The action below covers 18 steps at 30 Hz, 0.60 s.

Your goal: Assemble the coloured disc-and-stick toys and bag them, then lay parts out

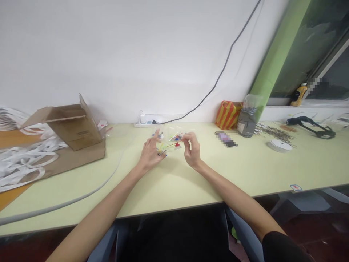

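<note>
Left hand [149,153]: seen left of centre, with the fingers spread and raised and the fingertips curved toward a small coloured piece [161,153] (whether that piece is gripped cannot be told at this size).
Right hand [193,150]: seen right of centre, with thumb and fingertips pressed together in a pinch on the end of a thin dark rod [174,144].
Rod axis: laid nearly level across the frame, tilted slightly up toward the right, with the Right hand nearer its visible end.
Rod position: held at centre frame between the 2 hands, above a pale green surface [163,185], with a clear plastic bag [171,131] just behind it.
Surroundings: a white power strip [147,122] is placed beyond the hands, a cardboard box [73,125] at centre left, a roll of white tape [280,145] at right.
</note>
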Available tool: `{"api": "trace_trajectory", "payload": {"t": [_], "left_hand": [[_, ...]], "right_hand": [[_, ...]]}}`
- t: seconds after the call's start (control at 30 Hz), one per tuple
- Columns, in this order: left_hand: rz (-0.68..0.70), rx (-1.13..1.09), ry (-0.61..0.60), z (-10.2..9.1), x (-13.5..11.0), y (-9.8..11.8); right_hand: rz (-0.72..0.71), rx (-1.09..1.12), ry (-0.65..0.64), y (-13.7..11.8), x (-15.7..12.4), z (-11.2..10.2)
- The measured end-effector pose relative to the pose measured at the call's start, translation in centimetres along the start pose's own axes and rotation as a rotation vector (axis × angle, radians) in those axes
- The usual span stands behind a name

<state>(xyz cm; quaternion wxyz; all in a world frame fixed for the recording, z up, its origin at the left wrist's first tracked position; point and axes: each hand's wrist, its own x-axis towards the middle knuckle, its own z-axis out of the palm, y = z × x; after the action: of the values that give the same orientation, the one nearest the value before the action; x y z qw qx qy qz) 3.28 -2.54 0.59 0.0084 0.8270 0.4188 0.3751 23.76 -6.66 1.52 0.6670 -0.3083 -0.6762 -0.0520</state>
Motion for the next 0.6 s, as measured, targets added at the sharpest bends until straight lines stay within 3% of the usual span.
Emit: {"api": "trace_trajectory", "payload": {"t": [0.43, 0.6], "left_hand": [[0.186, 0.001, -0.082, 0.4, -0.4, 0.4], [0.165, -0.022, -0.059, 0.3, -0.4, 0.2]], "right_hand": [[-0.133, -0.09, -0.193, 1.2, -0.9, 1.5], [-0.178, -0.076, -0.291, 1.0, -0.9, 1.2]]}}
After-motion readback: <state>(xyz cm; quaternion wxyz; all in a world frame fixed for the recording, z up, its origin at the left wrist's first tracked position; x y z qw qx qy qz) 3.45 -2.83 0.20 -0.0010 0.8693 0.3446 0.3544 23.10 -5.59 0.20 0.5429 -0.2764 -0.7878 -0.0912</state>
